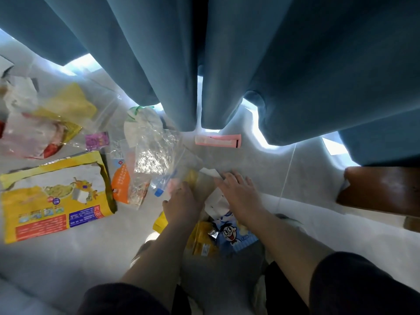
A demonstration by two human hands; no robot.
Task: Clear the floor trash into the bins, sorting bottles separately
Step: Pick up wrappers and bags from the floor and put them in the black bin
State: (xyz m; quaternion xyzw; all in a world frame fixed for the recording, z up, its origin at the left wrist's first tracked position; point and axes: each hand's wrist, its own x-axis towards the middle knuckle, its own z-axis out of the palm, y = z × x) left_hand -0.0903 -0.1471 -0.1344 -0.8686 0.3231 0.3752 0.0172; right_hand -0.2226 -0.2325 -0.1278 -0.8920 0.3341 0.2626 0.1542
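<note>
1. The floor trash under the hands is a small heap right below the person: white paper (213, 201), a yellow wrapper (202, 239) and a blue cartoon-face packet (236, 235), all overlapping on the grey floor (79, 253).
2. The right hand (237, 189) is palm down on the upper part of the white paper. Its fingers are straight and spread, not gripping anything.
3. The left hand (181, 198) is just beside it, also palm down with the thumb out to the left. Its fingertips go in under the edge of a clear crinkled bag (154, 151). It's blurry there, so I honestly can't tell if it's pinching something or just touching.
4. Both forearms are bare and reach down and forward, with dark sleeves (363, 285) at the bottom edge.
5. Just left of the left hand is something clear with a blue cap (159, 191), partly under the clear bag. It might be a bottle.
6. Further left are an orange packet (121, 180), then a big torn yellow package (56, 196) lying flat. Above those are a small purple wrapper (96, 140) and a yellow-and-red bag pile (45, 128).
7. A pink strip packet (218, 140) lies on its own, well ahead of the hands.
8. A teal curtain (227, 53) hangs over the far side, its folds ending just above the pink packet. Brown wooden furniture (381, 189) sits at the right.
</note>
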